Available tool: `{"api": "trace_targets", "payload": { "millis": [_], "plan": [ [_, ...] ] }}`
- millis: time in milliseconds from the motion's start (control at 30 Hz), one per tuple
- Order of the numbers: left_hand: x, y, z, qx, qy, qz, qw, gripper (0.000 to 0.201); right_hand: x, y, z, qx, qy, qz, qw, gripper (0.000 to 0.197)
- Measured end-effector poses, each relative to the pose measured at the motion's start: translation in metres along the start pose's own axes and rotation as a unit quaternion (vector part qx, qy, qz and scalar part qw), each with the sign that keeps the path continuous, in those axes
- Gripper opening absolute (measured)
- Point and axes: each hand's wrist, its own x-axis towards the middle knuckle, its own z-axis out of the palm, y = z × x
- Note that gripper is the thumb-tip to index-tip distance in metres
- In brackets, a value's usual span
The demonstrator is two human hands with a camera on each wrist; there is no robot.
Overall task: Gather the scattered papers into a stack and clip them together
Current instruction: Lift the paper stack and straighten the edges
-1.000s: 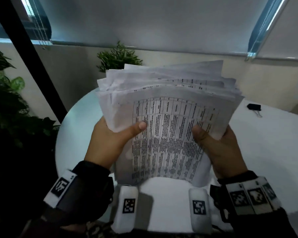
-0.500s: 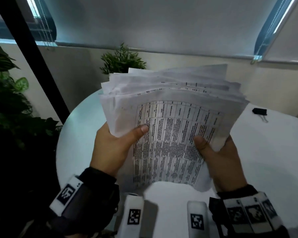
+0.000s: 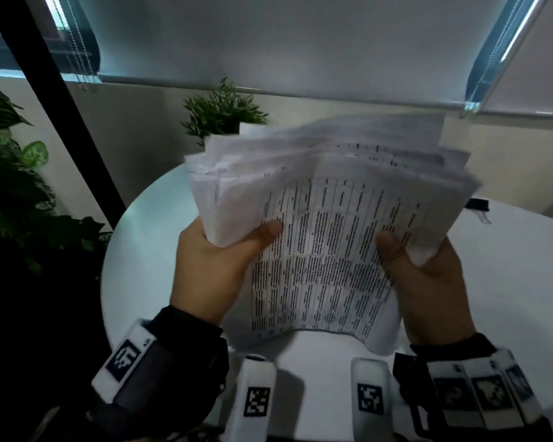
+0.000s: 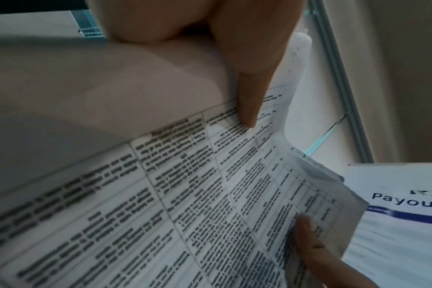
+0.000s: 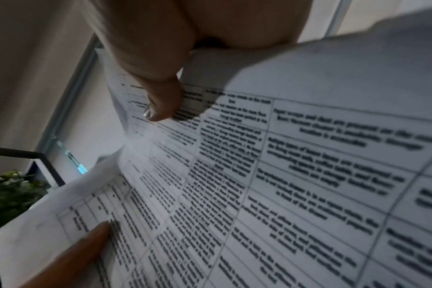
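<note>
Above the round tabletop [image 3: 147,250], in the head view, both hands hold the papers [image 3: 329,218] upright: the left hand [image 3: 211,266] grips the edge at 9 o'clock, thumb across the printed table, and the right hand [image 3: 428,282] grips the edge at 3 o'clock. Sheet tops fan unevenly at 12 o'clock. A black clip [image 3: 478,205] lies on the tabletop at 3 o'clock, just beyond the papers.

From the left wrist, the left thumb [image 4: 249,93] presses the top sheet.

From the right wrist, the right thumb [image 5: 160,101] does likewise.

The papers look light, floppy and prone to sliding apart; holding both side edges firmly seems wise.
</note>
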Motion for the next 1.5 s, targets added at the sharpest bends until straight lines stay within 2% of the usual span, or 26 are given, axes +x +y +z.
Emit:
{"api": "trace_targets", "payload": {
  "millis": [100, 167, 233, 267, 333, 400, 467, 533, 600, 633, 667, 733, 800, 833, 933, 1000, 1033, 1100, 1167, 1233, 1267, 1367, 1433, 1500],
  "plan": [
    [0.008, 0.014, -0.007, -0.046, -0.025, 0.043, 0.998, 0.05, 0.01, -0.017, -0.001, 0.016, 0.008, -0.042, 0.999, 0.065],
    [0.013, 0.018, -0.013, -0.056, -0.064, 0.053, 0.995, 0.064, 0.014, -0.015, -0.004, 0.021, -0.001, -0.046, 0.999, 0.083],
    [0.012, 0.016, -0.013, -0.029, -0.093, 0.033, 0.995, 0.059, 0.01, -0.006, -0.006, 0.01, -0.012, -0.006, 1.0, 0.096],
    [0.01, 0.014, -0.011, -0.011, -0.094, 0.023, 0.995, 0.054, 0.006, 0.0, -0.006, 0.007, -0.021, 0.016, 1.0, 0.096],
    [0.004, 0.008, -0.006, 0.006, -0.059, 0.01, 0.998, 0.044, -0.001, 0.006, -0.003, 0.006, -0.026, 0.039, 0.999, 0.087],
    [0.002, 0.008, -0.003, -0.003, -0.028, 0.013, 1.0, 0.04, -0.003, 0.002, 0.0, -0.003, -0.014, 0.032, 0.999, 0.084],
    [0.006, 0.014, -0.004, -0.024, -0.023, 0.031, 0.999, 0.051, 0.003, -0.009, 0.0, 0.0, -0.003, 0.001, 1.0, 0.086],
    [0.012, 0.017, -0.011, -0.047, -0.039, 0.047, 0.997, 0.071, 0.009, -0.014, -0.003, 0.029, -0.004, -0.023, 0.999, 0.09],
    [0.018, 0.012, -0.018, -0.061, -0.042, 0.026, 0.997, 0.088, 0.011, -0.011, -0.005, 0.032, -0.008, -0.014, 0.999, 0.094],
    [0.018, 0.01, -0.02, -0.058, -0.047, 0.009, 0.997, 0.09, 0.01, -0.007, -0.004, 0.025, -0.015, 0.003, 1.0, 0.093],
    [0.016, 0.008, -0.019, -0.044, -0.055, -0.004, 0.997, 0.086, 0.007, -0.003, -0.003, 0.019, -0.023, 0.019, 0.999, 0.089],
    [0.008, 0.003, -0.013, -0.003, -0.044, -0.008, 0.999, 0.065, 0.002, 0.004, 0.001, 0.009, -0.029, 0.032, 0.999, 0.082],
    [0.003, 0.005, -0.006, -0.003, -0.011, 0.0, 1.0, 0.047, 0.0, 0.001, 0.003, 0.008, -0.015, 0.017, 1.0, 0.076],
    [0.003, 0.008, -0.005, -0.006, -0.003, 0.014, 1.0, 0.046, 0.002, -0.004, 0.003, 0.01, -0.011, 0.002, 1.0, 0.073],
    [0.01, 0.017, -0.009, -0.033, -0.019, 0.064, 0.997, 0.073, 0.013, -0.019, 0.0, 0.024, -0.003, -0.046, 0.999, 0.078],
    [0.015, 0.016, -0.016, -0.054, -0.033, 0.047, 0.997, 0.09, 0.017, -0.021, -0.003, 0.031, -0.001, -0.049, 0.998, 0.093],
    [0.015, 0.017, -0.016, -0.046, -0.045, 0.035, 0.997, 0.091, 0.016, -0.019, -0.004, 0.025, -0.002, -0.043, 0.999, 0.097],
    [0.012, 0.015, -0.012, 0.004, -0.081, 0.025, 0.996, 0.074, 0.013, -0.014, -0.003, 0.004, -0.009, -0.024, 1.0, 0.089],
    [0.007, 0.012, -0.006, 0.021, -0.06, 0.021, 0.998, 0.055, 0.009, -0.011, 0.0, -0.035, -0.015, -0.014, 0.999, 0.072],
    [0.003, 0.013, -0.002, 0.007, -0.031, 0.024, 0.999, 0.046, 0.007, -0.016, 0.003, -0.07, -0.021, -0.02, 0.997, 0.057],
    [0.002, 0.016, -0.001, 0.002, -0.028, 0.033, 0.999, 0.045, 0.009, -0.019, 0.004, -0.071, -0.023, -0.031, 0.997, 0.055],
    [0.008, 0.024, -0.008, -0.034, -0.03, 0.059, 0.997, 0.054, 0.014, -0.022, 0.002, -0.012, -0.024, -0.067, 0.997, 0.076],
    [0.015, 0.019, -0.016, -0.045, -0.051, 0.047, 0.997, 0.071, 0.011, -0.012, 0.0, 0.016, -0.035, -0.042, 0.998, 0.088],
    [0.018, 0.01, -0.02, -0.014, -0.064, 0.0, 0.998, 0.08, 0.005, 0.001, 0.002, 0.001, -0.053, 0.011, 0.999, 0.087]
  ]
}}
